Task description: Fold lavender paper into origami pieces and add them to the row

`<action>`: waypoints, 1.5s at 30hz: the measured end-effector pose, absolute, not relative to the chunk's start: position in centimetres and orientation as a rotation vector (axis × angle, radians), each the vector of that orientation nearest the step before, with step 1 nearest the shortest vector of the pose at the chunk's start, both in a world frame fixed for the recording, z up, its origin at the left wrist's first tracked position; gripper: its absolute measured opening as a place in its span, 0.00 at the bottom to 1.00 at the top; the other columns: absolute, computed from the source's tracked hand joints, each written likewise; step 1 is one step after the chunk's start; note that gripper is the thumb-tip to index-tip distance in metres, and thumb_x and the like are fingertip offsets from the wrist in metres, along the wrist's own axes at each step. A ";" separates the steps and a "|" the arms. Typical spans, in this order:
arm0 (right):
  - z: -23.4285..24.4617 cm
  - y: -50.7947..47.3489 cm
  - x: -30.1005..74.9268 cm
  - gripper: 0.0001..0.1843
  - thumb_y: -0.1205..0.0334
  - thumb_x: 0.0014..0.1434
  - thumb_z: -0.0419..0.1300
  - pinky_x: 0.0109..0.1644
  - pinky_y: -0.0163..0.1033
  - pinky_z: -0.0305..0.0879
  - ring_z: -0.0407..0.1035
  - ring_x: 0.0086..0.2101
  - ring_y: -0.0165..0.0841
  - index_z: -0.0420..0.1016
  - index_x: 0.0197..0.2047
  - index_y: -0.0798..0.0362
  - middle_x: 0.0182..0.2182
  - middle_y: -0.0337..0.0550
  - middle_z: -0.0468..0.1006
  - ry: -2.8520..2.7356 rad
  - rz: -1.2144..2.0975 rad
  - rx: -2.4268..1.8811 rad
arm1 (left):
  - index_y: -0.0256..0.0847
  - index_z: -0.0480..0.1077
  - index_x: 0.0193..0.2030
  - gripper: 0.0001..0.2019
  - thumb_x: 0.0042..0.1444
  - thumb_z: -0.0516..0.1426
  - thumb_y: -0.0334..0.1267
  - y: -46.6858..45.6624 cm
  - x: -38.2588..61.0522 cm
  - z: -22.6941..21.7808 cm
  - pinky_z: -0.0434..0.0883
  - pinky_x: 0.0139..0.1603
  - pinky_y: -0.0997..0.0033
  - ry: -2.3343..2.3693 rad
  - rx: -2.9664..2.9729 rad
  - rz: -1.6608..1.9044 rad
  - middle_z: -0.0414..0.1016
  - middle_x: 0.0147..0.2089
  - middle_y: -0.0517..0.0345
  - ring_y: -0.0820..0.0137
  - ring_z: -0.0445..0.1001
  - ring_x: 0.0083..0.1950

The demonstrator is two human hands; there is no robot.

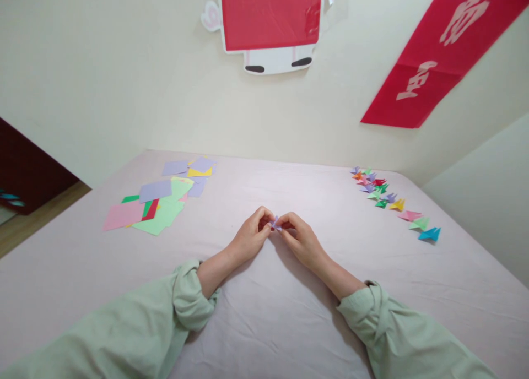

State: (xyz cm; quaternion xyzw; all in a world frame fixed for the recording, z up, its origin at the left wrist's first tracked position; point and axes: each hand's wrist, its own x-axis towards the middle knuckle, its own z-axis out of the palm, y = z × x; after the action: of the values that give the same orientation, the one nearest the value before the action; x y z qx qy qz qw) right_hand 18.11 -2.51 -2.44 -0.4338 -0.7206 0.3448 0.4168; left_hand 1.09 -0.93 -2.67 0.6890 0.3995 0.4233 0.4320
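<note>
Holds a lavender folded paper (277, 223) at the centre of the frame, with left hand (250, 236) and right hand (305, 242) together, both clamped on it, presumably to control tiny folds. Has coloured paper sheets (155, 191) at frame left and origami figures (397, 205) lined up at frame right, likely separating flat from folded.

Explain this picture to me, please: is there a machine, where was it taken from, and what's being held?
No machine here, just a person's bare left hand and right hand, reaching out of rolled-up pale green cloth sleeves. The single picture comes from a camera worn on the person's head, looking forward and down. Between them, the hands pinch a small folded piece of light purple paper. On the pale pinkish cloth-covered surface, flat sheets of coloured paper lie to the left, and a line of small folded coloured-paper shapes runs along the right.
</note>
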 end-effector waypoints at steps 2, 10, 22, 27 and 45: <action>-2.3 -2.6 18.0 0.08 0.70 0.57 0.52 0.46 0.40 0.67 0.70 0.39 0.33 0.69 0.38 0.51 0.36 0.41 0.75 -1.778 0.898 -1.093 | 0.40 0.65 0.37 0.05 0.55 0.51 0.29 -1.0 1.1 -2.6 0.68 0.42 0.72 1.007 1.698 1.065 0.69 0.34 0.61 0.72 0.70 0.38; -2.2 -2.5 18.1 0.03 0.63 0.59 0.55 0.37 0.36 0.64 0.68 0.31 0.31 0.69 0.37 0.51 0.30 0.37 0.73 -1.710 0.970 -1.122 | 0.39 0.67 0.36 0.04 0.55 0.52 0.31 -1.1 1.2 -2.2 0.69 0.42 0.71 1.045 1.667 1.059 0.72 0.35 0.60 0.72 0.71 0.38; -2.4 -2.4 18.0 0.04 0.61 0.58 0.57 0.34 0.35 0.62 0.65 0.29 0.30 0.68 0.35 0.52 0.29 0.36 0.71 -1.659 1.054 -1.110 | 0.40 0.66 0.39 0.08 0.52 0.54 0.28 -1.0 1.1 -3.2 0.69 0.42 0.71 1.033 1.763 1.052 0.72 0.38 0.59 0.71 0.72 0.40; -2.6 -2.3 18.1 0.03 0.62 0.59 0.57 0.34 0.35 0.61 0.65 0.29 0.29 0.69 0.36 0.52 0.29 0.36 0.71 -1.647 1.080 -1.097 | 0.39 0.66 0.37 0.07 0.53 0.52 0.26 -1.0 1.1 -3.1 0.69 0.41 0.73 1.031 1.742 1.054 0.71 0.36 0.60 0.72 0.71 0.38; -2.5 -2.2 18.4 0.05 0.62 0.60 0.57 0.36 0.36 0.62 0.67 0.30 0.31 0.71 0.33 0.53 0.29 0.38 0.72 -1.692 0.876 -1.204 | 0.40 0.67 0.36 0.02 0.54 0.55 0.31 -1.0 1.3 -3.0 0.67 0.36 0.74 1.059 1.748 1.002 0.70 0.32 0.61 0.72 0.70 0.34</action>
State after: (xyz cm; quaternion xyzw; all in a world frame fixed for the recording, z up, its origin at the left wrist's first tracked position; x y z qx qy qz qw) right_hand 18.42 -2.24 -2.49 -0.4823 -0.6780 0.3510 0.4296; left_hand 1.34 -1.00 -2.95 0.6971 0.4224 0.3995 0.4196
